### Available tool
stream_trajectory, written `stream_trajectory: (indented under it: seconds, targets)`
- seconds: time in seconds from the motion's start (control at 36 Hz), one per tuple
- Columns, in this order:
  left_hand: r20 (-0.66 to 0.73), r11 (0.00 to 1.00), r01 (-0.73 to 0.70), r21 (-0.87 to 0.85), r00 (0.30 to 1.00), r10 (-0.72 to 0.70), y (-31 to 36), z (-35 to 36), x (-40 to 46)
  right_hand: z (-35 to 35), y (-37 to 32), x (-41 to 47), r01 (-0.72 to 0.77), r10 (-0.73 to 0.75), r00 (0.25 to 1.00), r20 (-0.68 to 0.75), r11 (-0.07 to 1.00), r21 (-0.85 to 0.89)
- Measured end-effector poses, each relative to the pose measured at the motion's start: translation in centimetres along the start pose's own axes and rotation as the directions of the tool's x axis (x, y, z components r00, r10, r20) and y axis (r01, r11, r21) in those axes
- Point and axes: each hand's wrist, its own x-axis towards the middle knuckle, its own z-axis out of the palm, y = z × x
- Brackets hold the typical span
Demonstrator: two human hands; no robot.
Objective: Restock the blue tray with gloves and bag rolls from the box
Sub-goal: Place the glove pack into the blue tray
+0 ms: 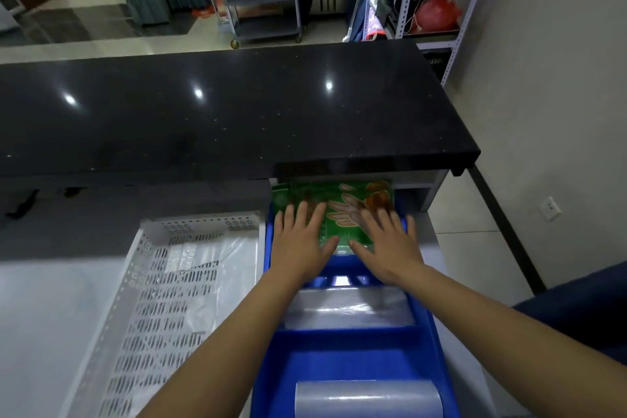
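A blue tray (353,353) with several compartments lies in front of me, its far end under the black counter. Green glove packets (342,210) fill the far compartment. My left hand (298,241) and my right hand (386,244) rest flat on the packets, fingers spread, pressing down on them. A clear bag roll (349,309) lies in the middle compartment. Another bag roll (368,399) lies in the nearest compartment at the bottom edge of the view.
A white perforated box (149,299) lined with clear plastic stands left of the tray on a white surface. A black counter (220,112) overhangs the tray's far end. Shelving and a trolley stand beyond it.
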Motion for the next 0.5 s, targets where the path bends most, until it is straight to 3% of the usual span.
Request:
stream_trajectory:
  seconds: [0.08, 0.31, 0.5]
  targets:
    - [0.073, 0.999, 0.025, 0.046, 0.997, -0.029, -0.2, 0.7, 0.7, -0.3, 0.2, 0.3, 0.015, -0.014, 1.0, 0.021, 1.0, -0.021]
    - [0.086, 0.998, -0.004, 0.058, 0.996, -0.001, -0.9, 0.8, -0.1, -1.3, 0.0, 0.3, -0.004, 0.01, 0.998, 0.058, 0.994, -0.107]
    - [0.08, 0.998, -0.058, 0.003, 0.995, 0.058, -1.8, -0.2, -1.3, -1.3, -0.8, -1.4, -0.101, 0.101, 0.995, -0.005, 0.994, -0.038]
